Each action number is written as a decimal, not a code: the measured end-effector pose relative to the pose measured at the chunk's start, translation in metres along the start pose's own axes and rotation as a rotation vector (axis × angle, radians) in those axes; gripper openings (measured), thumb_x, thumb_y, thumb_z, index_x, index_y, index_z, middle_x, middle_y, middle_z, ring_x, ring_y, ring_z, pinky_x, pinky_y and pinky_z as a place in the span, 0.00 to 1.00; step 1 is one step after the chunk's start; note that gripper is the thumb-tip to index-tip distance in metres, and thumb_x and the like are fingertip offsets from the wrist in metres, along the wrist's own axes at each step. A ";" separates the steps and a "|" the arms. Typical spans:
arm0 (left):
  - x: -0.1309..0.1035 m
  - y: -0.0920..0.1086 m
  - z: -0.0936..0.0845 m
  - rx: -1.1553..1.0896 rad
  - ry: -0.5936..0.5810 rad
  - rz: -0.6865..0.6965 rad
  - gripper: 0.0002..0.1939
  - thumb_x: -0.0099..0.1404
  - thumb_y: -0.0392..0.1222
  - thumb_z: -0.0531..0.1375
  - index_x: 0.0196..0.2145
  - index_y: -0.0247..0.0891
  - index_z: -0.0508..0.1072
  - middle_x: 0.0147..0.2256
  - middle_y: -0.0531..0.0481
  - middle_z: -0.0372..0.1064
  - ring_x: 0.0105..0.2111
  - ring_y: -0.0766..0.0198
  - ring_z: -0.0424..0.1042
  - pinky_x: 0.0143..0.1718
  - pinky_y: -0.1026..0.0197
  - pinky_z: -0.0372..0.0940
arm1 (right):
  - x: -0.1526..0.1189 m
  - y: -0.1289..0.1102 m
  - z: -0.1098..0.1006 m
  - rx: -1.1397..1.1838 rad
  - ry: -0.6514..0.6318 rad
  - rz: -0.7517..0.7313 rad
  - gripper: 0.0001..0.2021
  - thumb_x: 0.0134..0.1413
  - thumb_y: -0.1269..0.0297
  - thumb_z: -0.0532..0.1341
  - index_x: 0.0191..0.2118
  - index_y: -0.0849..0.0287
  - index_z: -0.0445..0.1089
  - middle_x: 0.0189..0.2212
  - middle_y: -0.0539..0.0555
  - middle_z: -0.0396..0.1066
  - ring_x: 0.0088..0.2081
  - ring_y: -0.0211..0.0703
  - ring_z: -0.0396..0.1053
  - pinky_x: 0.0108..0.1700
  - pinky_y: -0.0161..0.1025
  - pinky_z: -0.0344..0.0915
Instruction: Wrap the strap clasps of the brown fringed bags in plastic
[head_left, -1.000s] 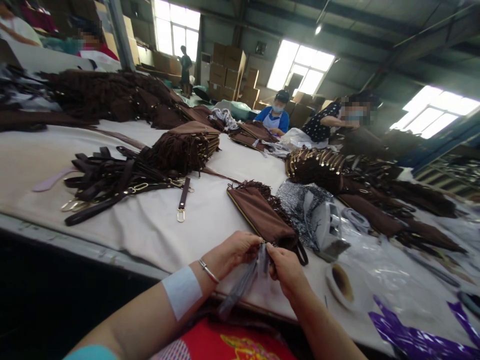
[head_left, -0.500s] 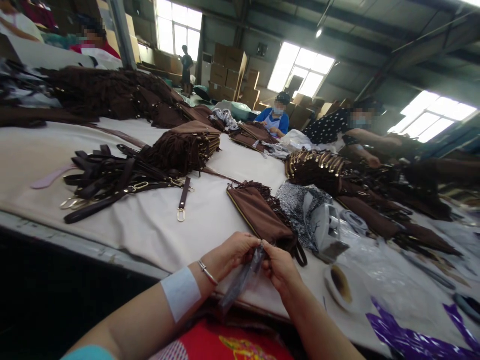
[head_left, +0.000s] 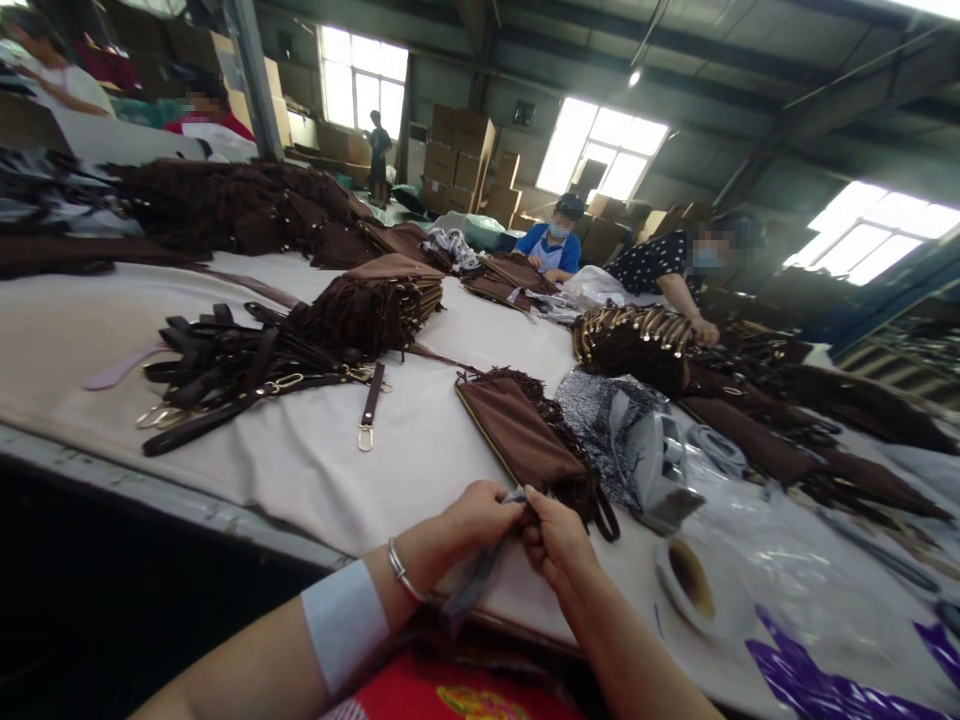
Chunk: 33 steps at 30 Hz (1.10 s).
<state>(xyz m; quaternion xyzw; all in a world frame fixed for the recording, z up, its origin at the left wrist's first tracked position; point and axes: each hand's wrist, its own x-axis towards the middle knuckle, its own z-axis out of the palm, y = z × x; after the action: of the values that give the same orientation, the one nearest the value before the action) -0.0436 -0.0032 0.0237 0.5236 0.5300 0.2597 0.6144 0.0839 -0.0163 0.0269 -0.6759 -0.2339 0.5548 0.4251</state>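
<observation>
My left hand (head_left: 480,518) and my right hand (head_left: 556,540) meet at the table's near edge. Both are closed, thumbs and fingers pinching the top end of a thin, greyish, see-through plastic strip (head_left: 474,592) that hangs below them, slightly blurred. Just past my fingertips lies a brown fringed pouch (head_left: 525,432) with a gold zipper along its left edge and a dark wrist loop (head_left: 606,515) at its near end. Further left, a short dark strap (head_left: 370,397) with a gold clasp rests on the cloth, beside a heap of dark straps (head_left: 225,365).
A stack of fringed pouches (head_left: 375,305) stands behind the straps, another pile (head_left: 634,340) to the right. A tape dispenser (head_left: 664,465), a tape roll (head_left: 690,580), clear plastic (head_left: 795,560) and purple plastic (head_left: 817,675) lie at right. Co-workers sit or lean across the table.
My left hand has turned and bunched the top of the plastic strip against my right fingers. The view has shifted slightly. The co-worker in the dotted top has moved an arm to the pouch pile.
</observation>
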 end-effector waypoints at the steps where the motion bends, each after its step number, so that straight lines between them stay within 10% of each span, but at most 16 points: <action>1: 0.001 0.001 -0.002 -0.020 -0.042 -0.030 0.10 0.57 0.44 0.58 0.24 0.35 0.70 0.19 0.56 0.63 0.20 0.68 0.61 0.22 0.66 0.54 | 0.001 -0.002 -0.004 -0.016 -0.002 -0.034 0.15 0.46 0.54 0.65 0.23 0.60 0.65 0.13 0.44 0.61 0.11 0.28 0.50 0.13 0.28 0.40; 7: 0.002 0.003 -0.020 -0.081 -0.165 -0.216 0.07 0.54 0.42 0.60 0.24 0.36 0.68 0.14 0.60 0.53 0.12 0.73 0.48 0.16 0.65 0.40 | 0.014 -0.013 -0.035 -0.411 0.025 -0.589 0.10 0.50 0.58 0.63 0.30 0.61 0.76 0.25 0.53 0.73 0.29 0.43 0.70 0.31 0.36 0.66; 13: 0.003 0.000 -0.016 -0.175 -0.099 -0.288 0.17 0.58 0.54 0.56 0.24 0.38 0.64 0.16 0.60 0.52 0.13 0.74 0.45 0.17 0.64 0.40 | 0.018 -0.020 -0.036 -0.893 -0.261 -1.151 0.16 0.58 0.70 0.56 0.50 0.54 0.73 0.43 0.56 0.71 0.44 0.45 0.70 0.49 0.41 0.66; 22: 0.001 0.005 -0.013 -0.203 -0.086 -0.363 0.18 0.57 0.55 0.58 0.20 0.39 0.61 0.14 0.59 0.52 0.13 0.73 0.46 0.17 0.65 0.39 | 0.024 -0.023 -0.024 -1.026 -0.302 -1.262 0.10 0.59 0.72 0.57 0.30 0.56 0.74 0.31 0.52 0.69 0.35 0.40 0.68 0.40 0.35 0.65; 29: 0.002 0.010 -0.016 -0.231 -0.147 -0.398 0.14 0.58 0.50 0.55 0.22 0.38 0.61 0.16 0.60 0.51 0.13 0.74 0.45 0.17 0.66 0.38 | 0.028 -0.025 -0.039 -0.891 -0.465 -1.282 0.12 0.57 0.72 0.60 0.47 0.56 0.71 0.42 0.56 0.69 0.43 0.43 0.69 0.47 0.38 0.66; 33: 0.002 0.009 -0.014 -0.219 -0.170 -0.406 0.14 0.59 0.49 0.55 0.22 0.39 0.60 0.16 0.60 0.51 0.13 0.74 0.44 0.16 0.66 0.39 | 0.032 -0.020 -0.038 -0.911 -0.438 -1.305 0.07 0.58 0.70 0.60 0.39 0.55 0.75 0.38 0.54 0.70 0.39 0.41 0.69 0.44 0.36 0.66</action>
<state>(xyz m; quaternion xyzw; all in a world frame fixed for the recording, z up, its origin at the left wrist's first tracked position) -0.0539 0.0062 0.0330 0.3569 0.5395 0.1418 0.7493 0.1323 0.0081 0.0270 -0.3868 -0.8592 0.1661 0.2908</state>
